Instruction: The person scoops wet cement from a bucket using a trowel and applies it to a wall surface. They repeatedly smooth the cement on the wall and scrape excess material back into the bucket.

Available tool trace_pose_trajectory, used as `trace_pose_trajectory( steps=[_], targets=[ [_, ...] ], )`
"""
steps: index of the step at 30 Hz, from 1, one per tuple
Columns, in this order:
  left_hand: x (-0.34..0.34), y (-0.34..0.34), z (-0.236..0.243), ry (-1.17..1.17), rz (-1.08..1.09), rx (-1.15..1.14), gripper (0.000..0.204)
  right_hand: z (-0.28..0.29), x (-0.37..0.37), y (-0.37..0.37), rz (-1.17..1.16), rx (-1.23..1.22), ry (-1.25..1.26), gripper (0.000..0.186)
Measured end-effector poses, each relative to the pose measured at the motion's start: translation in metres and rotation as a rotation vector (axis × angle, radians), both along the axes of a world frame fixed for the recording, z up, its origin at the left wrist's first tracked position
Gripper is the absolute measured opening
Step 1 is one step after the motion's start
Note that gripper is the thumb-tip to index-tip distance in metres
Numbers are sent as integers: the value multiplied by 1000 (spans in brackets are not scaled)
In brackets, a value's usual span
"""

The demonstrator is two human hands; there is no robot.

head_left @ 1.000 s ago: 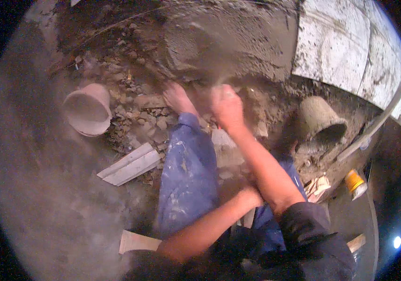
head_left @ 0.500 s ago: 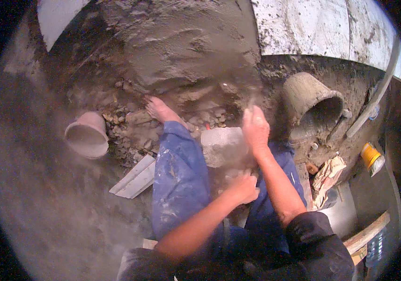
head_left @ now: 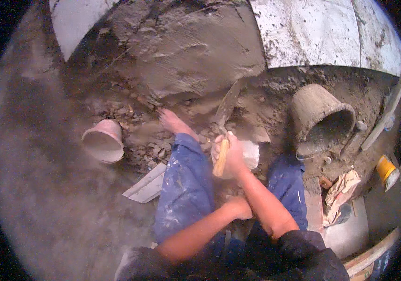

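Observation:
My right hand [head_left: 231, 154] is closed round the wooden handle of a trowel [head_left: 229, 100], whose pointed metal blade reaches away from me over the rough ground. The blade tip comes close to the smoothed wet mortar [head_left: 196, 61]. Under and beside this hand, between my legs, lies a pale block [head_left: 251, 154], partly covered by the hand. My left hand [head_left: 239, 208] rests low between my knees, tucked against the underside of my right forearm. Its fingers are mostly hidden there.
A mortar-caked bucket [head_left: 310, 105] lies tipped on the right; a smaller pinkish bucket [head_left: 103, 143] sits left. Large white panels [head_left: 310, 35] border the mortar at the far right. Nearby are rubble, an angled pale strip [head_left: 145, 184], crumpled brown paper [head_left: 343, 192] and a yellow cup [head_left: 386, 169].
My right hand has moved left and nearer, and the trowel now shows plainly in it. My left hand has dropped closer to me. The whole view has shifted slightly.

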State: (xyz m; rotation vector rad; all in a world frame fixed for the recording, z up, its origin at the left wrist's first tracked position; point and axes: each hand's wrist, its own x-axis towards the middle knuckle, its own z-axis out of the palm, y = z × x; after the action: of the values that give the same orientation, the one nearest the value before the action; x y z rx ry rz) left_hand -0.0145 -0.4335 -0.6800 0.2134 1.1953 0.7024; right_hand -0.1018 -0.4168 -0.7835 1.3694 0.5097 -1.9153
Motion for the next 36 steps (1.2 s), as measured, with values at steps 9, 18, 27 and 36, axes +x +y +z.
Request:
trace_pose_trajectory(
  steps=[9,18,27,36],
  targets=[
    [-25,-29,-7,78,151,-129,41,177,8,154,887,735,431,23],
    [-230,105,-26,739,693,71,102,147,2,310,1280,1020,291,35],
    [-278,179,-116,745,443,254,70,103,5,314,1745,1012,699,19],
    [-207,236,-72,850,475,158,65,86,62,330,1660,1043,590,39]
  ],
)
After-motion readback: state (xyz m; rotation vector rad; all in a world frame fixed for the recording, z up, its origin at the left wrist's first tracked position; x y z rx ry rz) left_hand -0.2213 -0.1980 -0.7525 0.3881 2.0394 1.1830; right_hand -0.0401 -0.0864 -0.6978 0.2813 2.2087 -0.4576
